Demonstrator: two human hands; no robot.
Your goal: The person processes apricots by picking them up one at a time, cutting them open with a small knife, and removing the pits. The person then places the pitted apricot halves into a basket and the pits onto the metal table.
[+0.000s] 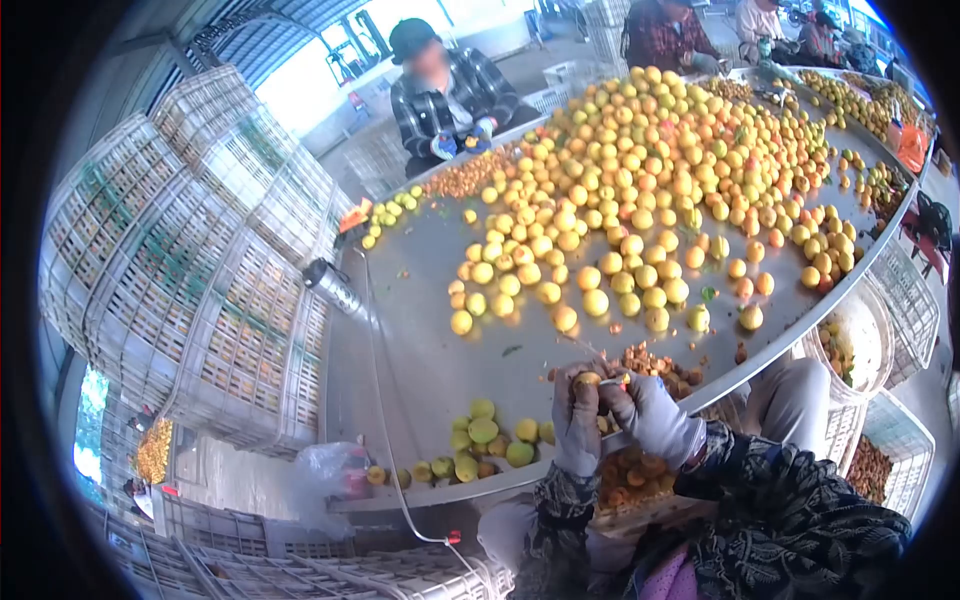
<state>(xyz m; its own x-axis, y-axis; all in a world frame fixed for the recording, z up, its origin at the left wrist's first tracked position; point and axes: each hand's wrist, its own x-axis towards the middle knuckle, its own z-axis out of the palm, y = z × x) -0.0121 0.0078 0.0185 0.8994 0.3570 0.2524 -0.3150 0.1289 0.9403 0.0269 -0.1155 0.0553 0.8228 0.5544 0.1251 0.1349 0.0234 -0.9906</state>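
Observation:
My left hand (577, 425), in a pale glove, is closed around a small brownish-yellow fruit (587, 379) above the table's near edge. Close beside it, my right hand (650, 412), also gloved, is closed on a small tool with a red and yellow part (622, 381), which meets the fruit. Its exact shape is hard to make out. Brown fruit pieces (650, 368) lie on the metal table (430, 350) just beyond my hands. A large heap of yellow-orange fruit (650, 160) covers the table's far part. Greenish fruits (483, 430) sit along the near edge, left of my hands.
Stacked plastic crates (200, 270) stand at the left. A metal cylinder (335, 285) and a white cord (372, 350) are at the table's left side. Across the table sits a person (450, 100); more people are farther back. A white bucket (855, 340) stands at right.

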